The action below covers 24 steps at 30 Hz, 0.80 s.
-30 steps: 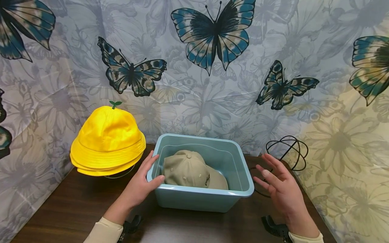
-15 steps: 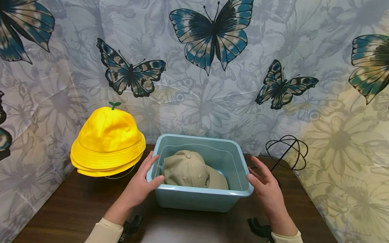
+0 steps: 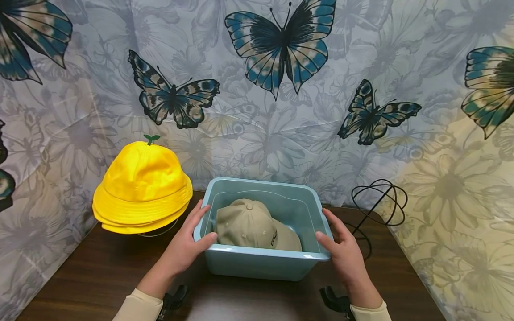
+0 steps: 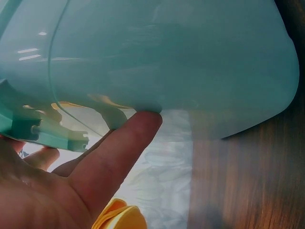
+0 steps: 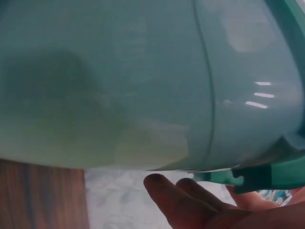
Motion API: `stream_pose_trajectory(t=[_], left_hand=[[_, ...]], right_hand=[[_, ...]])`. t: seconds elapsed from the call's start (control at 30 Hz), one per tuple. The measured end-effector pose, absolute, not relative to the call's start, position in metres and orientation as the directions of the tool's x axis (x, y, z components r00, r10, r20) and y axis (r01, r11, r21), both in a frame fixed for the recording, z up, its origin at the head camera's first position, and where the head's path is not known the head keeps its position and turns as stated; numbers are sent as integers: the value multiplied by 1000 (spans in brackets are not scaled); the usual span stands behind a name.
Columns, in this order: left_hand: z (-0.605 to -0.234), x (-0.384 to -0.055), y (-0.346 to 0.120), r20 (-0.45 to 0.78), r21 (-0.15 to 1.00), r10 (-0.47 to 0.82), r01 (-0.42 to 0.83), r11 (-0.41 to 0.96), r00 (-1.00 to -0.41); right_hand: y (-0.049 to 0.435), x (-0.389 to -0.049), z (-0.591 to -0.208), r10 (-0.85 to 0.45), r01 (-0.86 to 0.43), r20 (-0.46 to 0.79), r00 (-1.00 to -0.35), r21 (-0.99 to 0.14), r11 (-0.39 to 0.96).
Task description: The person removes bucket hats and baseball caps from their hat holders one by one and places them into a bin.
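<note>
A light-blue plastic bin [image 3: 261, 265] stands on the dark wooden table. Inside it lies a khaki baseball cap [image 3: 246, 225], its brim towards the right. My left hand [image 3: 182, 245] grips the bin's left rim, the thumb over the edge and the other fingers outside. On the opposite side my right hand [image 3: 347, 254] holds the right rim in the same way. In the left wrist view a fingertip [image 4: 148, 119] touches the bin's outer wall [image 4: 167, 57]. Fingers [image 5: 176, 198] in the right wrist view lie along the bin's wall [image 5: 119, 86].
To the left, yellow bucket hats [image 3: 142, 187], seemingly stacked, with a green sprout on top, sit on a wire stand. A bare black wire stand [image 3: 379, 203] is at the right behind my right hand. A butterfly-patterned cloth [image 3: 281, 147] hangs behind the table [image 3: 80, 276].
My right hand has moved left from beside the wire stand to the bin's right rim and taken hold of it. The left hand stays on the left rim; bin and cap have not visibly moved.
</note>
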<state>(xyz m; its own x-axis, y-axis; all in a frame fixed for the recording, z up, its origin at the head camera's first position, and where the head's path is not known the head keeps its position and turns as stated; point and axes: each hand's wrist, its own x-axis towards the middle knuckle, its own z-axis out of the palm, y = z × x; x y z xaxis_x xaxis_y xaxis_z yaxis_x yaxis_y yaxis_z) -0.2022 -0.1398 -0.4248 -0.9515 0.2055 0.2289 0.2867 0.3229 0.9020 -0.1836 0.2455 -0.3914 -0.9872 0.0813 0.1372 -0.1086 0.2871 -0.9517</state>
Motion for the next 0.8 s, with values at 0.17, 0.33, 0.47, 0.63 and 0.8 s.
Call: stream_pose_trajectory(t=[0.17,0.33,0.47,0.63,0.8], left_hand=[[-424,-202,-140,228,903,205,285,320,-952],[-424,-202,-139,230,905,205,287,315,-951],[-424,-201,-140,232,904,204,288,316,-951],[-424,-201,-140,234,904,201,289,314,-951],[-425,-202,-139,232,907,203,287,309,-951]], right_hand=[[245,-186,-392,77,-110,143,-987,-935,336],[246,-187,-392,54,-122,155,-986,-912,392],[247,-188,-391,38,-114,138,-990,-918,379],[248,-188,-392,36,-95,114,-993,-933,346],[248,-189,-394,28,-89,102,-994,-951,296]])
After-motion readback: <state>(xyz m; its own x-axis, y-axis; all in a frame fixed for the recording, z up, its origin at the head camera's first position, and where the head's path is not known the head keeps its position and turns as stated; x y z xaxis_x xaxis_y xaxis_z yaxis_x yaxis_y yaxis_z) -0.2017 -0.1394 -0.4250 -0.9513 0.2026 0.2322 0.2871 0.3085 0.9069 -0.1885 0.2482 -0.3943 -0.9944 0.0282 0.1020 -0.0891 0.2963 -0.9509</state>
